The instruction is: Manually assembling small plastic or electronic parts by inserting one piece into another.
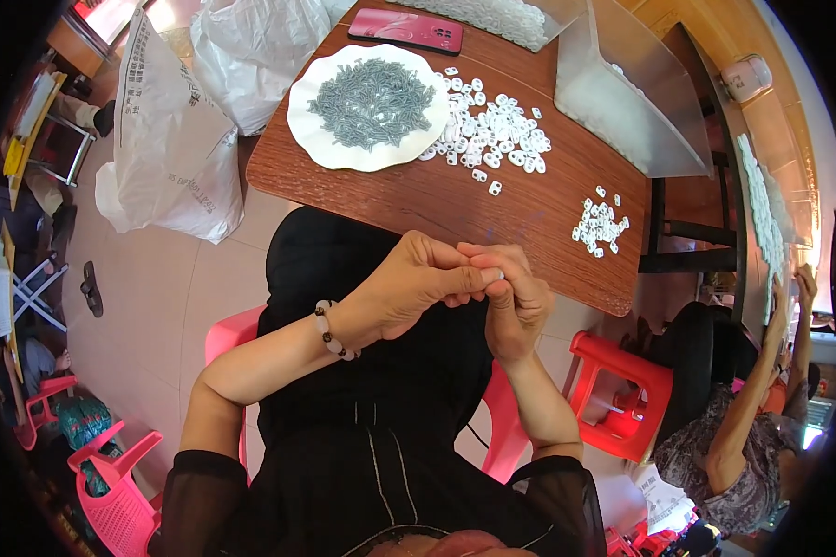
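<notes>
My left hand (429,283), with a beaded bracelet (329,331) at its wrist, meets my right hand (518,302) just off the table's front edge, above my lap. Both hands are closed, thumbs and fingertips pinched together. A tiny white spot shows at the fingertips; what they hold is too small and covered to make out. Beyond them, a white scalloped plate (311,139) bears a heap of small grey screws (372,104). Beside it lies a spread of small white plastic pieces with holes (502,130). A smaller cluster of white pieces (600,225) lies toward the table's right end.
A pink phone (407,32) lies behind the plate on the brown table (344,200). A clear bin (622,102) stands at the back right. White sacks (172,158) are on the floor at left. At right are a red stool (622,395) and another person (729,446).
</notes>
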A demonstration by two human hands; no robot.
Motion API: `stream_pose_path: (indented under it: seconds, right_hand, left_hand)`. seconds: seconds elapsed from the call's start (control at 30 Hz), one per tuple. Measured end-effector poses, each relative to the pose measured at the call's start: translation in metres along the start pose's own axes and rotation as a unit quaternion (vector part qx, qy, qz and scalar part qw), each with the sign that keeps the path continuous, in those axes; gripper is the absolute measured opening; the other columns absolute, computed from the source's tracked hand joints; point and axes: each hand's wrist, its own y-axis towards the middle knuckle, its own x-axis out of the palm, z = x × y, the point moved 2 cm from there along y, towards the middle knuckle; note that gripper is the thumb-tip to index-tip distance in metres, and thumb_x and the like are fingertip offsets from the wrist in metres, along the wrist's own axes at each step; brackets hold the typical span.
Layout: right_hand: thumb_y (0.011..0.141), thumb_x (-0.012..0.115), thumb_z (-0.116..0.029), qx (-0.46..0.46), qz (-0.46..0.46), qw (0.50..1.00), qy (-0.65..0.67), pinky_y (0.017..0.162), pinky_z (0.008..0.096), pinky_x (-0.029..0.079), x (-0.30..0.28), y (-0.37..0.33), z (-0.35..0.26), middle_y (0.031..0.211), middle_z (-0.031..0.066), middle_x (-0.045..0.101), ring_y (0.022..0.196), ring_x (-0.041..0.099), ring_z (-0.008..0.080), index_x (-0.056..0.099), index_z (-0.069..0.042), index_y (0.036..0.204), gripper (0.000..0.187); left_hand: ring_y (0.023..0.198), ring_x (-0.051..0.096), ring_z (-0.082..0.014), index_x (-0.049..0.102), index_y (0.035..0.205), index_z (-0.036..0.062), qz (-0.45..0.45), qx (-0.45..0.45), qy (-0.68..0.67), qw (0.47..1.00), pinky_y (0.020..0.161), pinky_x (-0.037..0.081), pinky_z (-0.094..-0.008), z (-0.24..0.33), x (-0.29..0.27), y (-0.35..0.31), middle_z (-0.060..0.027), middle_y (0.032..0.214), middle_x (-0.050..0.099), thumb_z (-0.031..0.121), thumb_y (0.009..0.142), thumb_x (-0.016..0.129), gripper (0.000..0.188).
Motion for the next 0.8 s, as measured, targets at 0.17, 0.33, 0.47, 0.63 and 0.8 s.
stream_pose_path:
  seconds: [0.17, 0.33, 0.47, 0.63, 0.8]
  right_hand:
    - [0.094, 0.055, -0.036, 0.018, -0.014, 0.999, 0.046, 0.071, 0.026, 0.049, -0.001, 0.002, 0.01, 0.103, 0.0149, 0.067, 0.083, 0.06, 0.0157, 0.064, 0.003, 0.105, 0.043]
    - [0.094, 0.054, -0.037, 0.046, -0.058, 0.988, 0.136, 0.082, 0.0272, 0.047, -0.002, 0.006, 0.025, 0.118, 0.0169, 0.061, 0.094, 0.058, 0.0168, 0.059, 0.003, 0.117, 0.046]
    - [0.094, 0.054, -0.04, 0.086, -0.083, 0.978, 0.173, 0.087, 0.0284, 0.046, -0.001, 0.007, 0.025, 0.127, 0.0175, 0.054, 0.102, 0.056, 0.0178, 0.051, 0.004, 0.127, 0.055]
    - [0.094, 0.053, -0.043, 0.108, -0.081, 0.97, 0.2, 0.087, 0.0289, 0.046, 0.001, 0.008, 0.022, 0.13, 0.0174, 0.053, 0.104, 0.055, 0.0172, 0.049, 0.004, 0.13, 0.059]
    - [0.094, 0.051, -0.042, 0.096, -0.082, 0.978, 0.166, 0.087, 0.0289, 0.047, -0.001, 0.007, 0.026, 0.128, 0.0175, 0.054, 0.102, 0.055, 0.0161, 0.05, 0.004, 0.129, 0.058]
  left_hand:
    - [0.062, 0.053, -0.0052, 0.072, 0.082, 0.0013, 0.02, 0.005, -0.032, 0.999, 0.056, 0.041, -0.0182, -0.005, -0.001, 0.002, -0.0012, 0.068, 0.061, 0.022, 0.087, 0.069, 0.021]
    - [0.068, 0.055, -0.005, 0.07, 0.091, 0.0016, 0.005, 0.013, -0.01, 1.0, 0.062, 0.045, -0.0183, -0.007, -0.013, 0.008, -0.0022, 0.079, 0.065, 0.024, 0.092, 0.061, 0.024]
    - [0.069, 0.056, -0.0046, 0.07, 0.092, 0.0009, 0.017, 0.035, 0.033, 0.999, 0.063, 0.045, -0.0187, -0.009, -0.018, 0.011, -0.0021, 0.079, 0.066, 0.026, 0.094, 0.059, 0.027]
    - [0.067, 0.055, -0.0046, 0.07, 0.092, -0.0007, 0.024, 0.068, 0.042, 0.996, 0.061, 0.045, -0.0183, -0.007, -0.016, 0.01, -0.0031, 0.078, 0.066, 0.023, 0.093, 0.06, 0.025]
    - [0.066, 0.054, -0.0043, 0.069, 0.092, -0.0016, 0.021, 0.079, 0.035, 0.996, 0.06, 0.045, -0.0175, -0.008, -0.016, 0.011, -0.0036, 0.078, 0.066, 0.02, 0.093, 0.06, 0.023]
